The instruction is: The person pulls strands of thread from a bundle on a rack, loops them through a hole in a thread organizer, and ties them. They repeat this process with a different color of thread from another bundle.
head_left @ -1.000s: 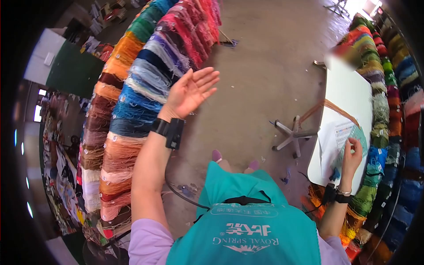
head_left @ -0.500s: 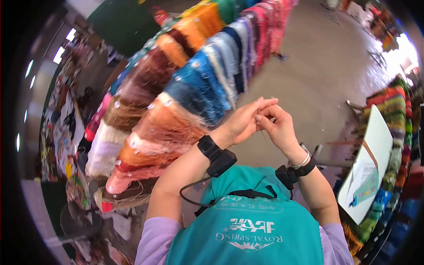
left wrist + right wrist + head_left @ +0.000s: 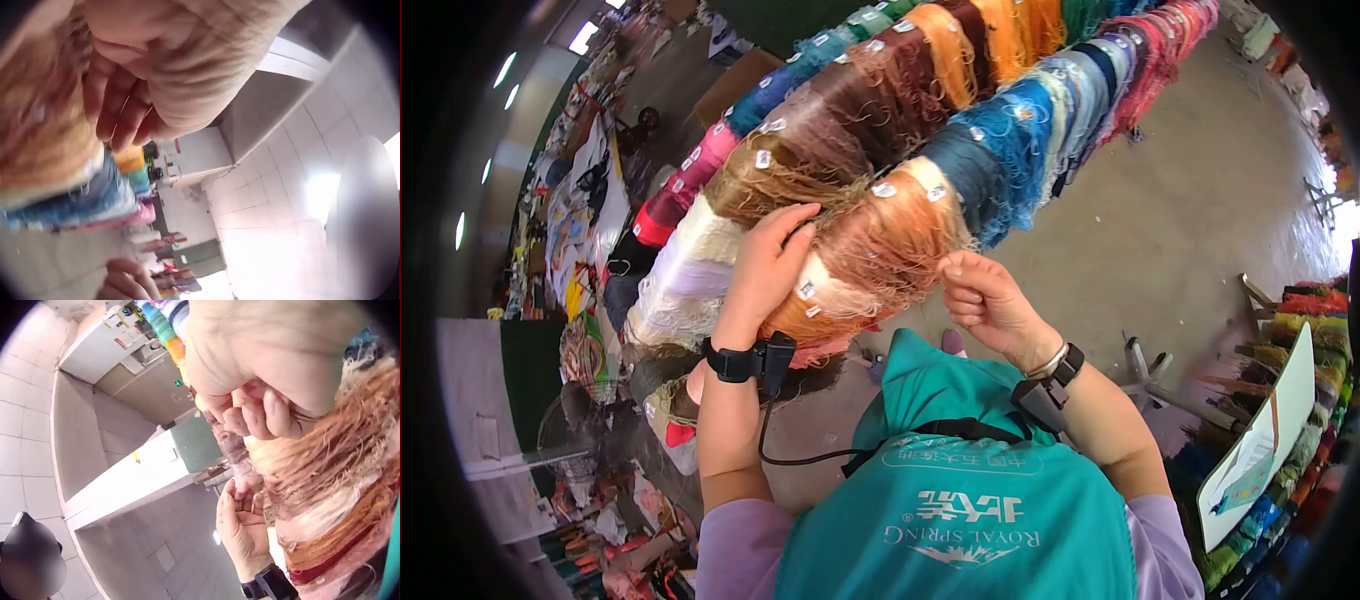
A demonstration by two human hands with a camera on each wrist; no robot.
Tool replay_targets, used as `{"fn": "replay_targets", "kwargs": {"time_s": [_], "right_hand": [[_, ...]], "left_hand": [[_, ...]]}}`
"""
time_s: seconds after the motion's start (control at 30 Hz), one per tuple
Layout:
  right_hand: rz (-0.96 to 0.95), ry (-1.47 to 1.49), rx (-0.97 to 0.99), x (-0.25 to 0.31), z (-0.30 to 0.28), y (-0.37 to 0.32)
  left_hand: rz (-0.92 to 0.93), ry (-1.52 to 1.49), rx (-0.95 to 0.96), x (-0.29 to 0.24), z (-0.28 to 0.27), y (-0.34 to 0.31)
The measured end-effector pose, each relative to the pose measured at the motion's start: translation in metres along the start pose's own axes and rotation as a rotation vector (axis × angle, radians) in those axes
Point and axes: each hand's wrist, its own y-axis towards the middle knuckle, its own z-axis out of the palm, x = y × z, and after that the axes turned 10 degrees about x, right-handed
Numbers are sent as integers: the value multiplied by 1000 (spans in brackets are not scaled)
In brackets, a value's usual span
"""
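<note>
Peach and rust-brown yarn skeins [image 3: 890,235] hang over a rack in front of me. My left hand [image 3: 770,265] rests at their left side, beside the olive-brown skeins [image 3: 750,185], its fingers loosely bent. On the other side, my right hand [image 3: 990,305] is at the edge of the rust-brown yarn, thumb and forefinger pinched together with the other fingers curled. A thin dark strand of yarn [image 3: 303,416] shows at those fingers in the right wrist view. Small white tags [image 3: 885,190] sit on top of the skeins.
Rows of skeins in blue [image 3: 1020,110], pink and orange continue ahead. A white board [image 3: 1265,430] with a sheet and a green card lies over more yarn at the right. A wheeled chair base [image 3: 1145,370] stands on the floor. Cluttered goods fill the left.
My body has turned left toward the rack. The hands, apart at first, came together in front of me, then parted to either side of the peach and rust-brown skeins. The white board now lies farther right.
</note>
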Motion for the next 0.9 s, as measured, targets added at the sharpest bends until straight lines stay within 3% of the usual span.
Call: {"fn": "replay_targets", "kwargs": {"time_s": [0.17,0.3,0.6,0.7,0.8,0.9], "right_hand": [[-1,-323,-205,-37,26,39],[-241,-641,-210,-76,14,71],[-403,-1210,-495,-96,26,88],[-357,-1173,-506,-96,25,90],[-320,-774,-361,-92,26,83],[-348,-608,-320,-95,25,79]], "left_hand": [[47,135,70,8,24,-19],[33,213,48,3,28,-24],[30,284,27,7,34,-22],[47,301,0,7,36,-23],[59,319,-24,7,37,-23],[45,313,-8,9,37,-24]]}}
